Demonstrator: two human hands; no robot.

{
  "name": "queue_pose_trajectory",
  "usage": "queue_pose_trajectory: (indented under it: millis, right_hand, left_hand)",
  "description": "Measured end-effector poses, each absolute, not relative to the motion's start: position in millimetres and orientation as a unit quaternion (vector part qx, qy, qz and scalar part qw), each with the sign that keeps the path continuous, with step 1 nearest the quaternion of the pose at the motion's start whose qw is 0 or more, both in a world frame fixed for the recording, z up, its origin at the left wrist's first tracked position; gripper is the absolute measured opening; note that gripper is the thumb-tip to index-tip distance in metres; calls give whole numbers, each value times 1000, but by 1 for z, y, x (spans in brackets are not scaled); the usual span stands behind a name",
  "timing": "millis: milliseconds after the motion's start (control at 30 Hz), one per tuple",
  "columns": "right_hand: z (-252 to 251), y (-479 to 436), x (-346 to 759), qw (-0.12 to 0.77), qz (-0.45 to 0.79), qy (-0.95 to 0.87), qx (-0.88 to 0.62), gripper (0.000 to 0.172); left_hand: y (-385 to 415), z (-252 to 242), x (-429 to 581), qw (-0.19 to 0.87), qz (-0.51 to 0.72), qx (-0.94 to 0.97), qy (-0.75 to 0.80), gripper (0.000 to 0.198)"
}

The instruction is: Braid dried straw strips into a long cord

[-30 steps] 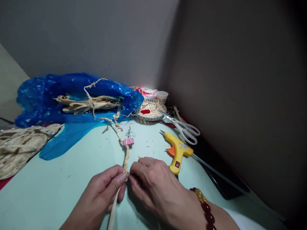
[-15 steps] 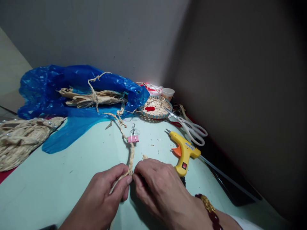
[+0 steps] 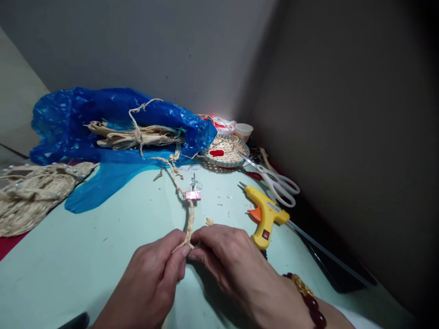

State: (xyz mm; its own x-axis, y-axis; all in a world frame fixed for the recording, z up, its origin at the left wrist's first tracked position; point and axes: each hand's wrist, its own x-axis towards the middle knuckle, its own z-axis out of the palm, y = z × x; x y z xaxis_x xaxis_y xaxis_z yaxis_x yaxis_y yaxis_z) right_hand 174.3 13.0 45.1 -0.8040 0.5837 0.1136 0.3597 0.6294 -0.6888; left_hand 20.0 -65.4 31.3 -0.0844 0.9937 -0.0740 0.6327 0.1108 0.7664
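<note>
A pale braid of dried plant fibre (image 3: 190,219) runs toward me from a pink binder clip (image 3: 193,195), which grips it near the middle of the table. My left hand (image 3: 154,269) pinches the braid's near end between thumb and forefinger, one strand lying over the fingers. Close against it, my right hand (image 3: 229,260) is closed on a strand of the same braid, its fingertips partly hidden. A short pale fibre end (image 3: 209,221) shows just beyond the right knuckles. Beyond the clip, the thin knotted cord (image 3: 174,178) continues toward the blue bag.
A blue plastic bag (image 3: 72,132) holds a tied bundle of dried fibre (image 3: 137,137). Right of it stand a woven basket (image 3: 229,160) and a paper cup (image 3: 243,131). White-handled scissors (image 3: 277,185) and a yellow glue gun (image 3: 265,219) lie right. A beaded woven piece (image 3: 34,196) lies left.
The view has shifted slightly. My hands have stayed together at the braid's end, and a strand now lies across my left fingers where they meet the braid.
</note>
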Motion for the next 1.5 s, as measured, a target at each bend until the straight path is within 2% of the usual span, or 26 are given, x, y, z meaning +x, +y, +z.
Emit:
queue_pose_trajectory:
  millis: [167,367,533,633,800,900,1067,1133,1233,1333,1400,1500]
  right_hand:
    - [40,13,175,200,273,-910,-241,23]
    - [44,11,172,214,343,-876,-263,16]
    - [44,11,170,202,354,-862,-302,18]
    - [47,12,172,191,381,-850,-309,16]
    - [51,14,176,185,410,-845,-289,20]
    - [49,12,175,184,342,-877,-284,17]
    - [39,5,172,270,91,-937,-204,26]
    - [37,2,172,278,68,-939,-191,26]
    - [39,0,173,279,168,-912,-248,20]
    - [44,2,173,238,380,-831,-329,17]
    - [47,4,172,208,508,-763,-342,18]
    - [46,7,168,212,620,-676,-336,18]
  left_hand:
    - [-65,30,18,316,299,596,675,34]
    - [-70,28,20,278,308,621,666,21]
    - [-67,32,14,254,290,632,672,21]
    - [-63,33,9,295,315,603,671,18]
    - [-63,39,13,436,357,483,670,9]
    - [-63,43,19,466,387,423,674,10]
    - [-63,43,20,511,411,374,655,22]
    - [-63,42,19,534,416,364,640,20]
    - [-63,42,20,530,421,360,642,17]
    - [-64,42,22,485,416,376,671,15]
    - [-65,41,23,434,407,405,694,14]
    - [-68,37,24,320,394,488,710,16]
